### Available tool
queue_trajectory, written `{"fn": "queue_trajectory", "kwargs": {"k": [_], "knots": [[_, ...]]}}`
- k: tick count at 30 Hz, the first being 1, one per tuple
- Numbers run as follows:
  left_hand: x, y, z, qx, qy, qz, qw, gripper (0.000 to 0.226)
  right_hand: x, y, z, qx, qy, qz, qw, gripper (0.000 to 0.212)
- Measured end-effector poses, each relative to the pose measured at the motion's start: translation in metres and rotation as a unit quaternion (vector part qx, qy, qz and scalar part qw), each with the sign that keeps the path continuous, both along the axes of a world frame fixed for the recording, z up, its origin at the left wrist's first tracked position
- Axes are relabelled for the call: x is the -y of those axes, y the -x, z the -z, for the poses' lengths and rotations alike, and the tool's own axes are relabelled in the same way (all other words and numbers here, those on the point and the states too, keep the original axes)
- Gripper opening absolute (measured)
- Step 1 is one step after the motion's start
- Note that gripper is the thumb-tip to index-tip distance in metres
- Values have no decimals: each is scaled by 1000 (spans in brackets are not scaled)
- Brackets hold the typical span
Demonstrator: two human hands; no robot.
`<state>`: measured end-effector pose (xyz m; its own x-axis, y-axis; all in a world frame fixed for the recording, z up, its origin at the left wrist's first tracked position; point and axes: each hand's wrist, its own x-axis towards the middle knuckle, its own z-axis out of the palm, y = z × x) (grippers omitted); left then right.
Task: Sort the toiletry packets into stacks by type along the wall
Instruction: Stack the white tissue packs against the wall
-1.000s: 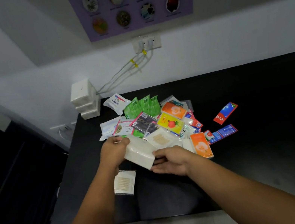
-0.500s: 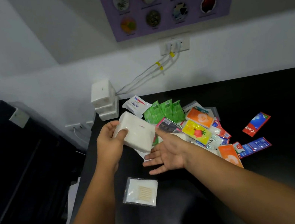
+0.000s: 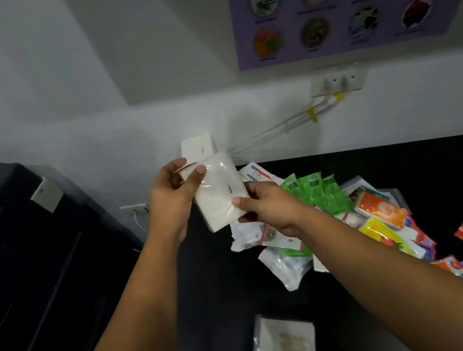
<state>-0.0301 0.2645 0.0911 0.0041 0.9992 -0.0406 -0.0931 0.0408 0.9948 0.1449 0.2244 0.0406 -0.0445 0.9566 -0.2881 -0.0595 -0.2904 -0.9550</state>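
Nearest you, the clear flat packet lies alone on the black table. Above it, your left hand grips the top end of the white tissue pack, thumb across its face. Your right hand now pinches its lower right edge; 0.5 s ago that hand was open beneath the pack and only the left held on. The pack is off the table, in the air left of the mixed pile. It has risen and gone farther since 1.0 s ago, when it sat low at the pile's near edge. Just beyond it, against the wall, stands the white stack of similar packs. I judge you are about to add this 1 there; the pile is still unsorted.
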Motion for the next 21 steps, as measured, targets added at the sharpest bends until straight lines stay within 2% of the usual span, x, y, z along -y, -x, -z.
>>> {"fn": "queue_trajectory", "kwargs": {"k": [4,9,13,17,21], "knots": [[-24,10,18,-87,-18,-24,996,59,-43,18,-6,26,-8,59,998,33],[-62,17,30,-145,-33,-47,988,31,-85,33,-28,78,-34,82,993,33],[-107,23,24,-138,-51,-30,989,34,-117,38,-46,159,-42,106,981,34],[-147,22,19,-144,-20,-12,989,45,-150,41,-55,191,-17,163,968,51],[-172,16,24,-178,3,-9,984,34,-171,42,-51,217,31,156,963,57]]}}
